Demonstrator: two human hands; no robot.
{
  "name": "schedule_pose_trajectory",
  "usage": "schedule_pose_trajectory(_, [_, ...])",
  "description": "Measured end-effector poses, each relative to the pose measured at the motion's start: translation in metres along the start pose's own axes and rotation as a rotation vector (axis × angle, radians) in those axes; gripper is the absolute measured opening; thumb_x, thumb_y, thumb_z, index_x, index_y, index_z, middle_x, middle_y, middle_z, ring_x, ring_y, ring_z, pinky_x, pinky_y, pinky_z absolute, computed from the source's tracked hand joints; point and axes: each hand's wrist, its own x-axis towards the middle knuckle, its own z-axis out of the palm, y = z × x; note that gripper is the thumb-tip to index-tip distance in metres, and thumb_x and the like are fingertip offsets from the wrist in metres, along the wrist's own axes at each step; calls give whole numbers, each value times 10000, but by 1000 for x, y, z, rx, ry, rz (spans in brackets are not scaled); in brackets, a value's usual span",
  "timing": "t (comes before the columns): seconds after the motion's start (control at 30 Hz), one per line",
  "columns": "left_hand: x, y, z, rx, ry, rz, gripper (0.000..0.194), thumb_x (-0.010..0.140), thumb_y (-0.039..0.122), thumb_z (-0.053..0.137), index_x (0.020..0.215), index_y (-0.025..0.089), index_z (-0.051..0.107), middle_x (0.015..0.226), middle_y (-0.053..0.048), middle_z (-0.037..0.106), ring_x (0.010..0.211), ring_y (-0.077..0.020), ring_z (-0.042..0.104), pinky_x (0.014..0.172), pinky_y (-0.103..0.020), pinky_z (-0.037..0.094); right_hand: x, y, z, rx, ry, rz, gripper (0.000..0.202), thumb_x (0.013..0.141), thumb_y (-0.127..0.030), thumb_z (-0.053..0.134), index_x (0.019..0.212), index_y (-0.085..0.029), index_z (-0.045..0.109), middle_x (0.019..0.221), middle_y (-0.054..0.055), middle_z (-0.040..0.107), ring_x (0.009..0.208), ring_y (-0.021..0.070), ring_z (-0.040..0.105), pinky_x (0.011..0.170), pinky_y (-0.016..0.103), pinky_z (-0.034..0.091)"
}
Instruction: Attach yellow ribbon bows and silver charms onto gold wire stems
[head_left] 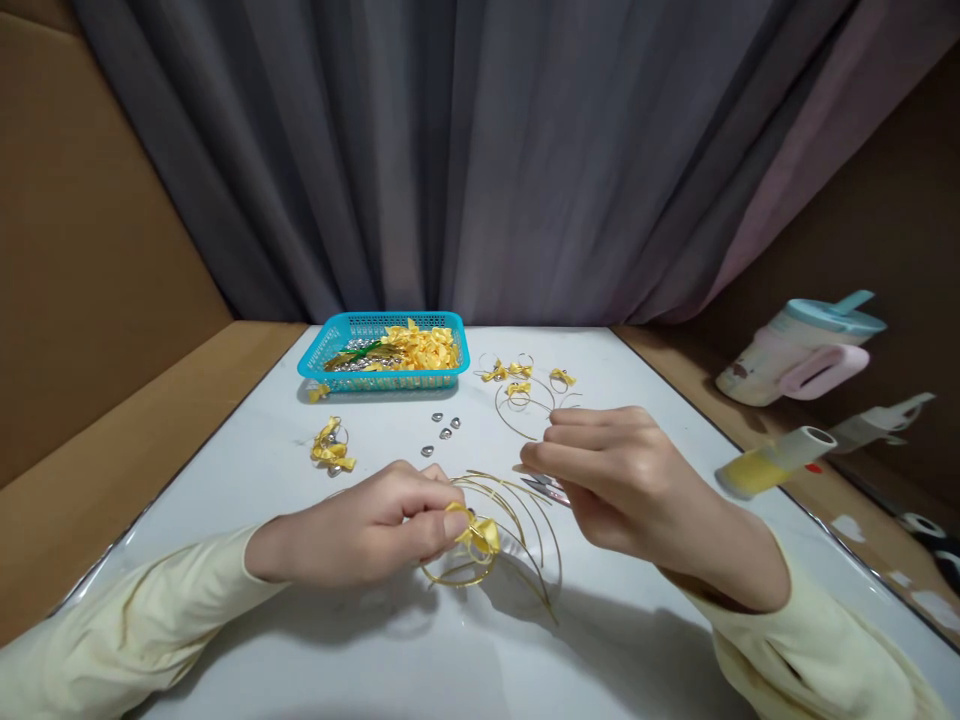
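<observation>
My left hand (375, 525) is closed, thumb and fingertips pinching a yellow ribbon bow (481, 535) above the front of the table. Thin gold-coloured wire loops around the bow. My right hand (626, 475) is raised to the right of it with its fingers curled together; whatever they may grip is hidden. Under the right fingertips shows part of a small metal cutting tool (547, 488), its rest covered by the hand. Several curved lengths of gold wire (517, 505) lie on the table between the two hands.
A blue basket (384, 382) at the back holds yellow bows and silver pieces. Finished-looking bows with wire rings (519, 390) and a bow cluster (330, 447) lie around several silver beads (445, 434). At right stand a lidded cup (795, 350) and a tilted tube of yellow liquid (772, 463).
</observation>
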Motion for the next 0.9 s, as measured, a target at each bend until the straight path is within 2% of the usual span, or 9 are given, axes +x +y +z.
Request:
schedule_pose_trajectory(0.37, [4,-2,1,39,13,-2,340,907,241,314,578,190,250,542,53,268,541,-111,279,589,-255,285,3,-3,3,-108,51,-11,263,644,24,352,557,-163,515,470,-2,408,493,131,298,472,261,237])
schedule_pose_trajectory(0.63, [1,-5,4,-70,17,-44,341,902,260,334,573,186,292,540,52,293,536,-105,291,563,-247,295,4,-6,11,-138,140,28,239,568,18,347,511,-154,503,448,-4,398,478,126,265,449,269,201])
schedule_pose_trajectory(0.8, [1,-6,3,-148,21,-97,344,901,293,352,578,177,351,546,47,339,541,-102,318,533,-232,291,6,-8,14,-175,197,50,230,566,29,363,494,-164,465,445,-13,342,488,127,237,446,277,184])
schedule_pose_trajectory(0.9, [2,-5,3,-198,37,-161,352,898,297,350,570,172,357,555,49,352,528,-91,315,523,-224,287,5,-18,8,-190,246,12,247,617,29,382,495,-173,455,457,-4,334,498,140,227,447,295,180])
